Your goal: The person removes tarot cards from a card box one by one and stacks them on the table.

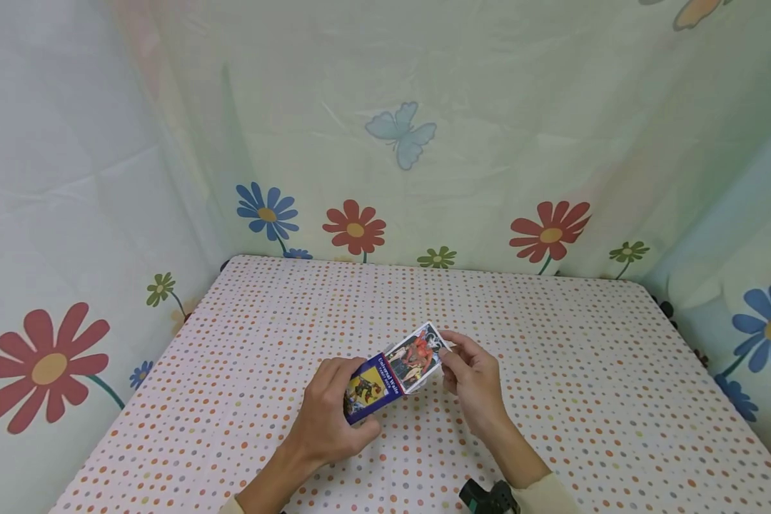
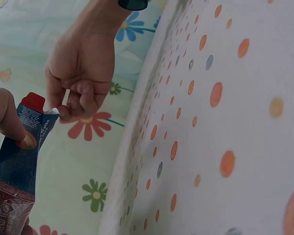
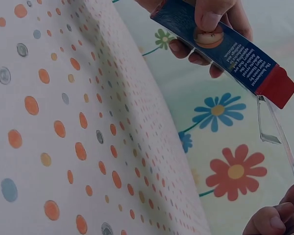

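A blue and yellow card box [image 1: 368,389] is gripped by my left hand [image 1: 326,417] above the table, tilted up to the right. From its upper end sticks a picture card [image 1: 414,359], whose far edge my right hand [image 1: 478,385] pinches between thumb and fingers. In the left wrist view the box [image 2: 19,156] shows its blue side and a red flap [image 2: 33,102], with my right hand [image 2: 83,73] beyond. The right wrist view has my left thumb pressing the box side [image 3: 225,46], and thin clear material [image 3: 279,129] stretching from the box toward my right fingers [image 3: 272,220].
A dotted cloth [image 1: 263,321] covers the table. Behind and beside it hang sheets [image 1: 475,143] printed with flowers and a butterfly. A black device [image 1: 488,497] is at my right wrist, by the bottom edge of the head view.
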The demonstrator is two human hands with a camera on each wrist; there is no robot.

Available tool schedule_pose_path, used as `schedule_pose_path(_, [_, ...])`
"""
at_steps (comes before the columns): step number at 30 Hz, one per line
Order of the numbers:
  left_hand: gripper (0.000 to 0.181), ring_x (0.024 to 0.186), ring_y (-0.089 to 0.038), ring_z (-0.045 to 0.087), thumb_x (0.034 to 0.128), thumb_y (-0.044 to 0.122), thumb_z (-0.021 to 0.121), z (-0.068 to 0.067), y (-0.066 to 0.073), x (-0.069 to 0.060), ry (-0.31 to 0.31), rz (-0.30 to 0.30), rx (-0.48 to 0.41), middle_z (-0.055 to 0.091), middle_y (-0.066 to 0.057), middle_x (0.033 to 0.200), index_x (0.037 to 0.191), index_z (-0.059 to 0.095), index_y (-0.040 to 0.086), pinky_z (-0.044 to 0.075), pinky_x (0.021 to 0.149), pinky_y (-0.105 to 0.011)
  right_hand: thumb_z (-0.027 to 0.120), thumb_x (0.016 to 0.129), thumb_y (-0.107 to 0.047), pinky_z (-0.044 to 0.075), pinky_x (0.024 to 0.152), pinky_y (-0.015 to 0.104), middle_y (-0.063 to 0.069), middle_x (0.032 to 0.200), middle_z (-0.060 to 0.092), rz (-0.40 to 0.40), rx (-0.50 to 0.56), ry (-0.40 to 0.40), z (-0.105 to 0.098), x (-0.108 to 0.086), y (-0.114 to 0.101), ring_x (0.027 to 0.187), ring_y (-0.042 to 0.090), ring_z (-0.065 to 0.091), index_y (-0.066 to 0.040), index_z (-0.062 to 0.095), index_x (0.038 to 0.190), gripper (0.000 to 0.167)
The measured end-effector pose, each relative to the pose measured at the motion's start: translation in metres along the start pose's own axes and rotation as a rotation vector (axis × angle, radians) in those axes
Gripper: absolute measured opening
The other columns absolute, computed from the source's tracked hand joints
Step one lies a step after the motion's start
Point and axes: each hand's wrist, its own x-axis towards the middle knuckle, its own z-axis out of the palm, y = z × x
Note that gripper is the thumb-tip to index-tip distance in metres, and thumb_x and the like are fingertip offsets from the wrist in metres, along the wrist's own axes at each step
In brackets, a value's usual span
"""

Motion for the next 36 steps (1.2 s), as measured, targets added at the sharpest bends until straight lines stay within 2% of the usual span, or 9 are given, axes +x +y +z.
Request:
schedule_pose_path(7, [0.066, 0.085, -0.008, 0.049, 0.0585, 0.023, 0.072, -0.001, -0.001, 0.0, -0.004, -0.01, 0.003, 0.058, 0.003, 0.101, 0.122, 0.063, 0.01, 0.048, 0.064, -0.019, 0.053, 0.1, -0.003, 0.034, 0.05, 0.019, 0.003, 0.084, 0.047, 0.011, 0.042, -0.01, 0.002, 0.01, 0.001, 0.064, 0.011, 0.042, -0.005, 0.062, 0.132, 0.034])
schedule_pose_path(12, [0.064, 0.085, -0.01, 0.05, 0.059, 0.022, 0.072, 0.001, -0.001, 0.0, 0.009, 0.005, 0.009, 0.059, 0.002, 0.102, 0.122, 0.063, 0.011, 0.048, 0.064, -0.019, 0.05, 0.102, -0.006, 0.033, 0.05, 0.021, 0.003, 0.087, 0.054, 0.027, 0.058, -0.003, 0.001, 0.02, -0.001, 0.062, 0.01, 0.041, -0.003, 0.063, 0.132, 0.033])
schedule_pose_path(22, [0.065, 0.085, -0.008, 0.049, 0.0584, 0.024, 0.072, -0.002, 0.0, 0.001, -0.005, -0.013, 0.026, 0.058, 0.004, 0.101, 0.121, 0.063, 0.01, 0.048, 0.064, -0.018, 0.047, 0.105, -0.008, 0.039, 0.051, 0.022, 0.003, 0.09, 0.063, 0.061, -0.012, -0.006, 0.001, 0.037, 0.007, 0.061, 0.01, 0.048, -0.003, 0.065, 0.129, 0.03])
schedule_pose_path(26, [0.065, 0.085, -0.008, 0.05, 0.0581, 0.023, 0.072, -0.001, -0.001, 0.0, 0.005, 0.001, 0.027, 0.059, 0.003, 0.1, 0.121, 0.064, 0.009, 0.048, 0.064, -0.018, 0.045, 0.105, -0.008, 0.04, 0.051, 0.021, 0.003, 0.093, 0.061, 0.091, -0.031, -0.014, 0.0, 0.041, 0.013, 0.062, 0.008, 0.049, -0.002, 0.063, 0.132, 0.032])
schedule_pose_path(31, [0.065, 0.085, -0.009, 0.05, 0.0584, 0.023, 0.071, -0.001, -0.001, -0.001, 0.008, 0.008, 0.027, 0.059, 0.003, 0.1, 0.121, 0.064, 0.008, 0.049, 0.065, -0.019, 0.046, 0.105, -0.007, 0.039, 0.051, 0.022, 0.007, 0.096, 0.059, 0.085, -0.127, -0.015, -0.003, 0.046, 0.019, 0.063, 0.011, 0.046, -0.002, 0.065, 0.129, 0.031])
schedule_pose_path(36, [0.065, 0.085, -0.008, 0.05, 0.0581, 0.023, 0.072, -0.001, 0.0, 0.001, 0.006, 0.006, 0.027, 0.059, 0.003, 0.101, 0.121, 0.064, 0.008, 0.048, 0.065, -0.018, 0.047, 0.104, -0.009, 0.047, 0.059, 0.022, 0.012, 0.107, 0.063, 0.07, -0.267, -0.014, -0.007, 0.054, 0.021, 0.076, 0.012, 0.055, -0.004, 0.067, 0.127, 0.031])
